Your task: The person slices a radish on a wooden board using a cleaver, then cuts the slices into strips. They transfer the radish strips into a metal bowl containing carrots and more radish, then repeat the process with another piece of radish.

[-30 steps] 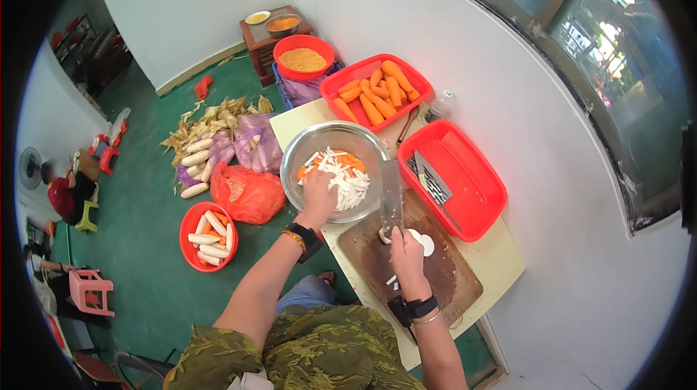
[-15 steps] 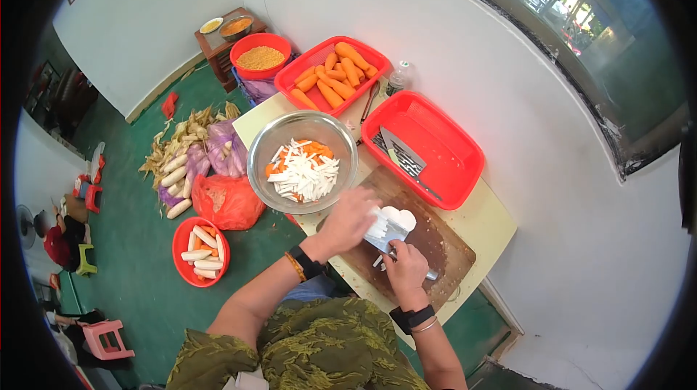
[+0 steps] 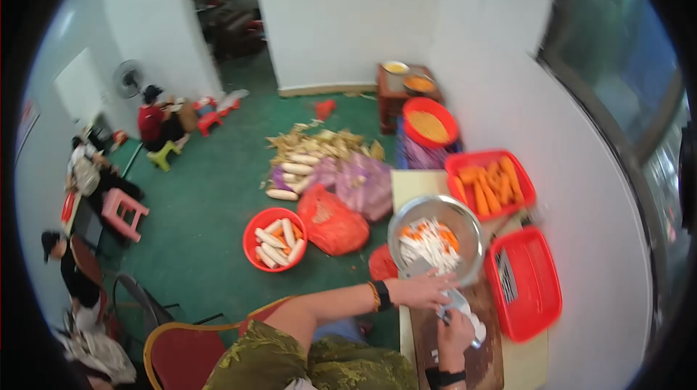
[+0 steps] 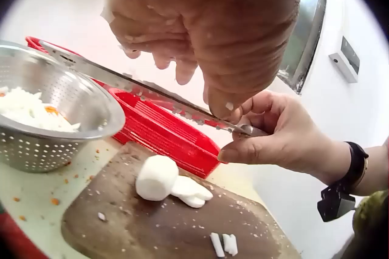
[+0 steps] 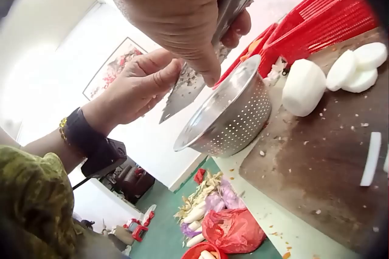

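My right hand (image 3: 456, 332) grips a cleaver (image 4: 146, 88) by its handle end, the blade tilted above the chopping board (image 4: 115, 222). My left hand (image 3: 425, 292) has its fingers extended along the blade, its thumb by the handle end in the left wrist view. Small white bits cling to the metal. Below lie a thick white radish chunk (image 4: 157, 178), a few round slices (image 4: 191, 192) and short cut strips (image 4: 223, 245). Beside the board stands a perforated steel colander (image 5: 231, 119), holding white strips (image 3: 428, 245) over orange carrot pieces.
Behind the colander is a red basket of peeled carrots (image 3: 494, 187); another red basket (image 3: 534, 296) stands right of the board. On the green floor are a red bowl of radishes and carrots (image 3: 254, 256), a red bag (image 3: 330, 223) and corn husks. Chairs and several people are at left.
My left hand has left the colander and come over to the cleaver blade. The cleaver has been lifted and turned from the board's edge. The head view has swung left.
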The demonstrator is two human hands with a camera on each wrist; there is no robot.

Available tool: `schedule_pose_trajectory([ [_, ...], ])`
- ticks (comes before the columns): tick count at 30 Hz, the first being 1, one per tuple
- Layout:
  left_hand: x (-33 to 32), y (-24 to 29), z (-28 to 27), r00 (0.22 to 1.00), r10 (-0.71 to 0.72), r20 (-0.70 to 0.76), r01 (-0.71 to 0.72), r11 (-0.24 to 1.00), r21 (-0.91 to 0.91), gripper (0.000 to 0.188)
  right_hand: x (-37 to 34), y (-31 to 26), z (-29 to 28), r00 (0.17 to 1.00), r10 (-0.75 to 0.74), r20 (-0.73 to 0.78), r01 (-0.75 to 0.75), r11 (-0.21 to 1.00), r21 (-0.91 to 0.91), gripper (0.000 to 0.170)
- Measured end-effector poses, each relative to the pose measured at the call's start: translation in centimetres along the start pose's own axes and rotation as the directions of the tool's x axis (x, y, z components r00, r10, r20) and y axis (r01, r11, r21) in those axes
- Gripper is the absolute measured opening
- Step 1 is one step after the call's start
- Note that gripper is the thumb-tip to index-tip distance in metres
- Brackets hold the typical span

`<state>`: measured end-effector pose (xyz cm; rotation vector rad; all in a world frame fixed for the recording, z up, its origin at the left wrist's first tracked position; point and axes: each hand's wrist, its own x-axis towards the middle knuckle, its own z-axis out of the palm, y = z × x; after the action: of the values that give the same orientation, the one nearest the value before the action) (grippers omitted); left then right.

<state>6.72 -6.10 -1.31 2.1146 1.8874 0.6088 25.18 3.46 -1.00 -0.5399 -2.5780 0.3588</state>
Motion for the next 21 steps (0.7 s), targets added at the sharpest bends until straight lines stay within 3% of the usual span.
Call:
schedule_pose_trajectory([
  [3, -1.0, -0.9, -1.0, 1.000, -0.027, -0.006, 0.027, 0.999, 0.020, 0.034, 1.7, 0.0, 1.8, 0.994, -0.110, -0.028, 0.110, 0.994, 0.015, 0.032],
  [6, -1.7, -1.8, -1.0, 0.989, -0.056, -0.134, 0.053, 0.998, -0.031, 0.034, 3.6, -1.0, 0.8, 0.984, -0.179, 0.025, 0.178, 0.984, 0.029, 0.032],
  [13, -1.1, -3.2, 1.3, 0.933, -0.048, -0.357, 0.056, 0.998, 0.012, 0.036, 5.7, -2.5, 0.2, 0.982, -0.178, 0.066, 0.175, 0.983, 0.050, 0.025],
  [16, -1.0, -3.7, 1.2, 0.953, -0.079, -0.291, 0.084, 0.996, 0.007, 0.036, 6.0, -2.6, 0.4, 0.978, -0.158, 0.134, 0.157, 0.987, 0.018, 0.025],
  [21, -0.6, -5.0, 2.0, 0.945, 0.045, -0.323, -0.006, 0.992, 0.123, 0.033, 6.3, -2.4, 0.6, 0.971, -0.142, 0.193, 0.131, 0.989, 0.070, 0.022],
])
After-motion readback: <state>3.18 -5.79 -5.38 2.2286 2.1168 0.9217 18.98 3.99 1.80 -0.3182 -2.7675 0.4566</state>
